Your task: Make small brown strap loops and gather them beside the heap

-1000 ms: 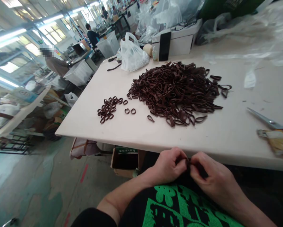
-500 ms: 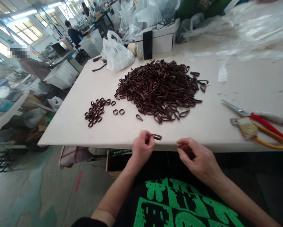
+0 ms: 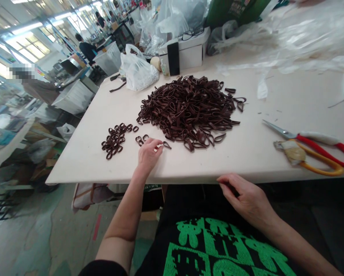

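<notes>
My left hand (image 3: 150,154) is low over the table, its thumb and forefinger slightly apart at the near end of a loose dark brown strap loop (image 3: 167,145). Beside its knuckles lie a few small rounded brown rings (image 3: 145,137), partly covered by the hand. A group of similar rings (image 3: 114,140) sits farther left. Behind the loose loop rises a large heap of brown folded loops (image 3: 189,107). At the table's front edge my right hand (image 3: 241,193) is curled, thumb and forefinger tips together; whatever they may pinch is too small to make out.
Red-handled scissors (image 3: 327,143) and a yellow-handled tool (image 3: 315,161) lie on the right of the pale table (image 3: 264,153). A white plastic bag (image 3: 139,71), black upright object (image 3: 173,58) and white box (image 3: 191,53) stand behind the heap. Clear plastic sheeting (image 3: 310,38) covers the back right.
My left hand has moved left and forward, from the front edge to the loose loop. The loop it held no longer shows in its fingers. My right fingertips have drawn together.
</notes>
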A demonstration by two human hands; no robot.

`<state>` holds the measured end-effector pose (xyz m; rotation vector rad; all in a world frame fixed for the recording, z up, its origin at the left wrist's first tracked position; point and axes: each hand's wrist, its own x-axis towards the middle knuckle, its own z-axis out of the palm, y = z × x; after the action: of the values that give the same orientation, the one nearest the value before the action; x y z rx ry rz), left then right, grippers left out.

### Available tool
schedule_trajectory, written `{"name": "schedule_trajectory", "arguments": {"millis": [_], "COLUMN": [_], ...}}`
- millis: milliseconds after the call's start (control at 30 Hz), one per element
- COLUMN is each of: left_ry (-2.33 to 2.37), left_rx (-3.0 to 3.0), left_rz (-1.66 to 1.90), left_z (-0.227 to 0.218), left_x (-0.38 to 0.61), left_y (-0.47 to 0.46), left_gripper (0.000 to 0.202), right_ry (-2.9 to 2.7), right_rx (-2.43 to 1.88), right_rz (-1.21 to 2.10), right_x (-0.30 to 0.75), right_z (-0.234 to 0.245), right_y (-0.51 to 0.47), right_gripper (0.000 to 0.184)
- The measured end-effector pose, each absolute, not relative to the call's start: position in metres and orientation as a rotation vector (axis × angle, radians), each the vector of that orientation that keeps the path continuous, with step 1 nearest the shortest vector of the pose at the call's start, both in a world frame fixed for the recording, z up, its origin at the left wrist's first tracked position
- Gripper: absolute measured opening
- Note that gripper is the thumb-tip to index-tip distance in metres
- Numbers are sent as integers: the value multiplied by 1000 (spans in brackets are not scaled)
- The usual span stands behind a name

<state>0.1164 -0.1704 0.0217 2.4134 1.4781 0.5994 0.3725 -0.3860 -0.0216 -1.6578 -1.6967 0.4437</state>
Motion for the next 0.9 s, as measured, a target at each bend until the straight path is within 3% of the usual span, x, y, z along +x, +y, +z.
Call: {"name": "schedule_trajectory", "arguments": {"millis": [200,367,533,900], "left_ry": [1460,1335,1014,886], "left_rx": [2502,1848,1219,1017], "left_rz": [428,658,545,410], "left_z": [21,22,19,9], "left_x": [137,146,172,192], "left_y": [-164,-188,-246,-290], "left_gripper": [12,13,27,28], "right_ry": [-1752,-1581,-1403,-1517], "right_rx": [-1636,-1595,-1532,-1365], "right_rz": [464,500,617,624], "right_x": [372,373,365,355], "right_z": [-23,-16,2,7], "right_y": [-391,-388,-373,-359], "right_gripper": [14,12,22,26]}}
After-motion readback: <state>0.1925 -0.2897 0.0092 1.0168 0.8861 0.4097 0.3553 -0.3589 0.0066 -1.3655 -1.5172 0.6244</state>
